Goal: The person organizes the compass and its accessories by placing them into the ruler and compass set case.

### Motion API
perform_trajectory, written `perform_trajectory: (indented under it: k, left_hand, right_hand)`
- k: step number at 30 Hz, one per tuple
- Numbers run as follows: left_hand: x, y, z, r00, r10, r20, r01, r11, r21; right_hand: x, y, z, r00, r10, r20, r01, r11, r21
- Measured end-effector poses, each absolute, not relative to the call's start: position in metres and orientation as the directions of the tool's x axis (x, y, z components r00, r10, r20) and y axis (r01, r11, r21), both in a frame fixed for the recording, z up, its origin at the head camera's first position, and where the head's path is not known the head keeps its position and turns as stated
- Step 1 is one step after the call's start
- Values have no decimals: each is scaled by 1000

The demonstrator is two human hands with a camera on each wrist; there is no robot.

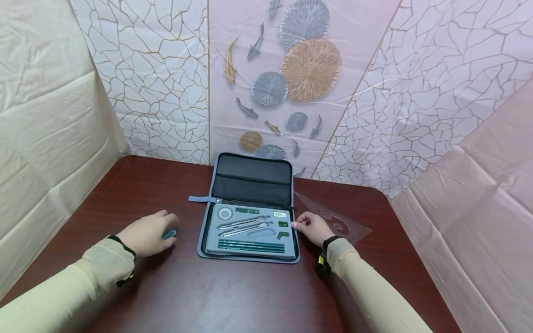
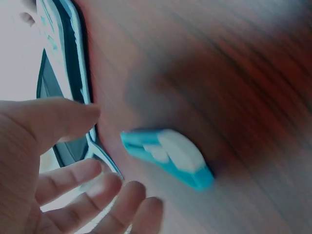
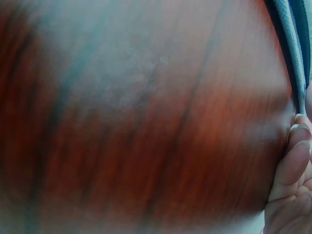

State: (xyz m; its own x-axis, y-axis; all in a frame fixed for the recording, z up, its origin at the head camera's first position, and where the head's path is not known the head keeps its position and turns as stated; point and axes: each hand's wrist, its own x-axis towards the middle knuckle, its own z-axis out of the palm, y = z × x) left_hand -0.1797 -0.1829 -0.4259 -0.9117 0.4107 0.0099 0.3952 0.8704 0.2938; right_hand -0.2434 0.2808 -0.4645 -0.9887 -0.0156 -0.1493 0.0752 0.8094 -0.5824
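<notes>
Head view: a small teal sharpener [image 1: 169, 234] lies on the desk [image 1: 233, 300], left of the open case [image 1: 249, 231], just clear of its edge. Left hand [image 1: 146, 233] hovers over it, fingers [image 2: 78, 175] spread and relaxed, gripping nothing; the left wrist view shows a gap between fingertips and sharpener. Right hand [image 1: 311, 227] rests at the case's right rim, fingers loosely bent and touching the edge, apparently steadying it. A clear set square [image 1: 333, 217] lies just right of that hand. Bare desk lies near the person; walls close in at the far and side edges.
</notes>
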Motion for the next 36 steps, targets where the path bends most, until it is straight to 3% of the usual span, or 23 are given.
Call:
perform_trajectory:
  k: [16,36]
  left_hand:
    - [-180,-189,-428,-917,384,-105,338,890,306]
    - [-179,-188,-430,-920,385,-77,350,893,281]
  right_hand:
    - [-244,280,-464,-988,-16,-152,76,812,-579]
    - [-244,280,-464,-987,-7,-160,88,810,-580]
